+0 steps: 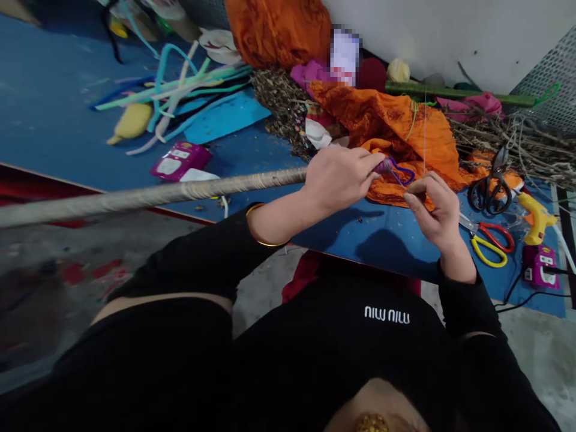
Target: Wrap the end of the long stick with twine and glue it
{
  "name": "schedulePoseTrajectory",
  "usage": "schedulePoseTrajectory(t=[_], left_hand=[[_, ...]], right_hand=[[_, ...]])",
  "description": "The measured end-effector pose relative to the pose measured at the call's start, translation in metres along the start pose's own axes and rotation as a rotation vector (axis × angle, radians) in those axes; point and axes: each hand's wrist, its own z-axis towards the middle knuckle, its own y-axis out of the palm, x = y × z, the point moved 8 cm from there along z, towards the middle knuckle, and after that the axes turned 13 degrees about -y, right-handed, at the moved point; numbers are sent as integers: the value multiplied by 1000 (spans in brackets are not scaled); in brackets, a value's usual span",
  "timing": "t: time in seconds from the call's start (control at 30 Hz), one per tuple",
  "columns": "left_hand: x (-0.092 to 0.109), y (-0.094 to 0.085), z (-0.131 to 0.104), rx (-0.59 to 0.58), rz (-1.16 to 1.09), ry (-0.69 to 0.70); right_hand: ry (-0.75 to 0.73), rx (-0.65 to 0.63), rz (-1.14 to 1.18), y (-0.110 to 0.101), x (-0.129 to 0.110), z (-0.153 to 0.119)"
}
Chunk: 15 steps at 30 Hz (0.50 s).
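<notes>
My left hand [337, 177] is wrapped round a long grey-brown pole [180, 191] close to its right end. Bands of pale cord circle the pole in places. Past my left fingers the tip is wound in purple [383, 166], and a purple loop [407, 174] sticks out of it. With thumb and forefinger pinched together, my right hand [432, 207] holds a thin thread [425, 132], just right of the loop. The thread rises above my right fingers, and a fine strand also runs between them and the purple tip. Orange cloth [391, 120] lies behind both hands.
Black scissors [489, 186], red-and-yellow-handled cutters [490, 243], a yellow glue gun [535, 217] and a purple power socket [541, 267] with cables lie at right. At left are coloured fuzzy stems [166, 99] and another purple socket [180, 159]. Dry twigs [531, 141] lie behind.
</notes>
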Motion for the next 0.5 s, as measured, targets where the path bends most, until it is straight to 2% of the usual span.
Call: schedulePoseTrajectory(t=[0.2, 0.27, 0.37, 0.5], left_hand=[[14, 12, -4, -38, -16, 53], [18, 14, -6, -39, -12, 64], [20, 15, -10, -19, -8, 74], [21, 16, -12, -4, -2, 68]], right_hand=[[103, 149, 670, 26, 11, -6], [141, 211, 807, 34, 14, -8], [93, 314, 742, 30, 6, -9], [-162, 227, 357, 26, -28, -8]])
